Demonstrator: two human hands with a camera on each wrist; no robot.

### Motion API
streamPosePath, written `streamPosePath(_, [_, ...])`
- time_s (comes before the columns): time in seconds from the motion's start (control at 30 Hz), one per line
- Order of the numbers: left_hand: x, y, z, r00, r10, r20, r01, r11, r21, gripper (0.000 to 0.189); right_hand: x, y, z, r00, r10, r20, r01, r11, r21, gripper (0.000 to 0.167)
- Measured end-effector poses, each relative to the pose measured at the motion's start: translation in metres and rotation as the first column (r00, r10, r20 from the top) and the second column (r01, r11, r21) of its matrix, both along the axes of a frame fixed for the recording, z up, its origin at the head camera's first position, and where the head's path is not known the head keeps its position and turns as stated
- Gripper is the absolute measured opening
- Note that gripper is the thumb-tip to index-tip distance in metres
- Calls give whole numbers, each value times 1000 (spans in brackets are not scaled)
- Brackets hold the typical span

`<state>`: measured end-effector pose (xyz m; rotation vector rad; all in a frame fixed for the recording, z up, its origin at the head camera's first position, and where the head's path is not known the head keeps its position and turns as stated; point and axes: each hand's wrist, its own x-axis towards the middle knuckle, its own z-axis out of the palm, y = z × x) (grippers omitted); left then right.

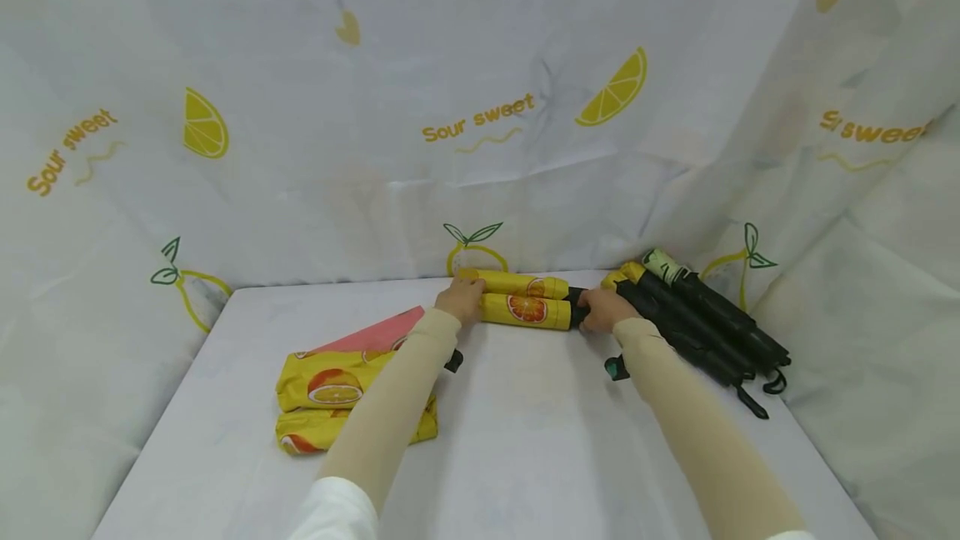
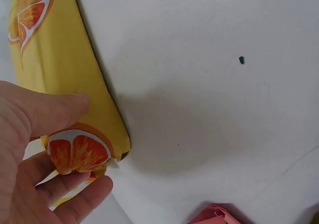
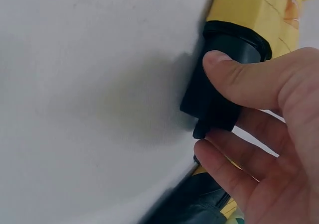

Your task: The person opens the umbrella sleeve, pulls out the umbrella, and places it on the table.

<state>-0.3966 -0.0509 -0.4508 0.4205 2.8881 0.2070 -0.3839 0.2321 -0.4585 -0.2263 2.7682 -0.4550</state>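
Observation:
Two folded umbrellas in yellow orange-slice sleeves lie side by side at the back of the table, a front umbrella (image 1: 528,312) and a rear umbrella (image 1: 513,282). My left hand (image 1: 461,300) grips the left sleeve end of the front one, thumb on top and fingers curled beneath. At its other end, my right hand (image 1: 604,309) holds the black handle (image 3: 219,87) between thumb and fingers. The right wrist view shows the thumb lying across that handle. Much of the rear umbrella is hidden behind the front one.
Several black folded umbrellas (image 1: 693,319) with strap loops lie at the back right. Yellow orange-print bundles (image 1: 330,390) and a pink piece (image 1: 375,333) lie at left, partly under my left forearm. A small dark-green-tipped item (image 1: 617,368) shows beside my right forearm. A lemon-print curtain (image 1: 337,215) surrounds the table.

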Motion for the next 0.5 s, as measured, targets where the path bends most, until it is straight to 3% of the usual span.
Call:
streamPosePath(0.3, [3, -11, -13, 999, -43, 6, 43, 999, 28, 51, 14, 6, -7, 1000, 2, -11, -4, 995, -100, 49])
streamPosePath(0.5, [4, -17, -14, 998, -67, 18, 66, 996, 61, 45, 15, 16, -10, 1000, 4, -13, -6, 988, -154, 50])
